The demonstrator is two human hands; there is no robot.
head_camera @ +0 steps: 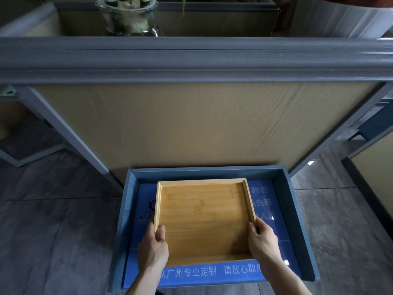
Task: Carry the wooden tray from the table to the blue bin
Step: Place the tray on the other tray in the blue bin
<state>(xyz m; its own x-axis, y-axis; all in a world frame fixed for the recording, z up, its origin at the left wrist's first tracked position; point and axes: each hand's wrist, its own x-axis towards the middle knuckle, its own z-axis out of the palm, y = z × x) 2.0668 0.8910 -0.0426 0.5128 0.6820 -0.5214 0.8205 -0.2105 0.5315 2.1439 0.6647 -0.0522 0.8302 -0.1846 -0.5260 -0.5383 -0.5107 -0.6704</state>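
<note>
The wooden tray (202, 218) is a shallow square bamboo tray with a raised rim, empty inside. It lies level within the walls of the blue bin (297, 209), over the bin's blue printed floor with white lettering. My left hand (153, 250) grips the tray's left rim near the front corner, thumb inside. My right hand (262, 241) grips the right rim near the front corner, thumb inside too. I cannot tell whether the tray rests on the bin floor or hovers just above it.
The bin stands on a grey tiled floor (53, 231) against a desk partition with a tan panel (202, 124) and a thick grey top rail (191, 60). A glass vase with plants (129, 15) stands beyond the rail. Desk legs (63, 128) flank the panel.
</note>
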